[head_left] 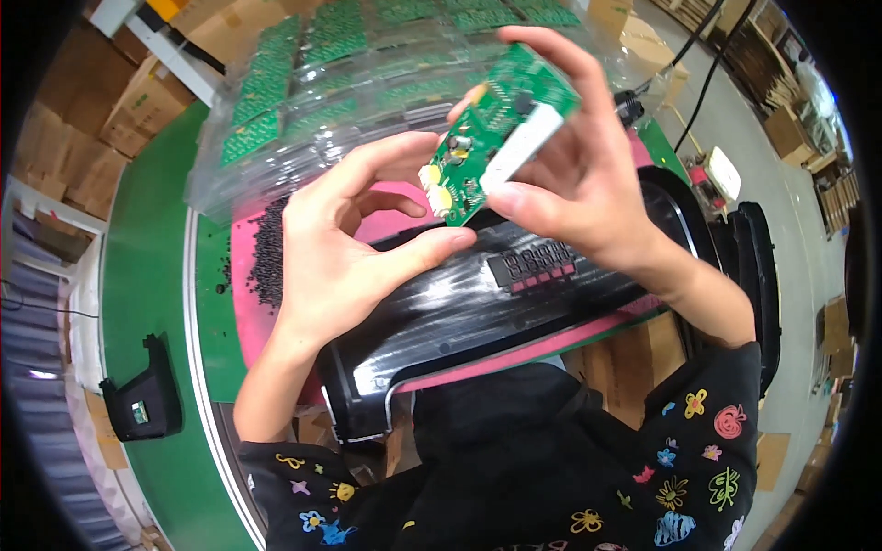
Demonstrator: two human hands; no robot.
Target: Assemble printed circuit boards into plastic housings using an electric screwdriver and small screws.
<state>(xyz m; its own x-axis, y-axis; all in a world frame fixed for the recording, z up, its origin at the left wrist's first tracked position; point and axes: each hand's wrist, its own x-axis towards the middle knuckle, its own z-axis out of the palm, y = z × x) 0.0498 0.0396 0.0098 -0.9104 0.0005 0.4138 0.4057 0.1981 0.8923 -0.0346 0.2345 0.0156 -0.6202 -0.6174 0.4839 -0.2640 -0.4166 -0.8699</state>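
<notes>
A green circuit board (484,138) with a long white part and pale yellow connectors is held up, tilted, in my right hand (593,174). Thumb and fingers grip it along its edges. My left hand (344,230) is beside the board's lower end, its fingers curved and thumb apart, with nothing visible between them. Whether a left fingertip touches the board is hard to tell. Below both hands lies a long, glossy black plastic housing (459,303), with a slotted opening near its middle.
Clear plastic trays (322,119) filled with green boards are stacked behind my hands. Small black pieces (267,262) form a pile on the pink mat (241,303). A black plastic part (152,399) rests on the green surface at left; more black housings (753,275) stand at right.
</notes>
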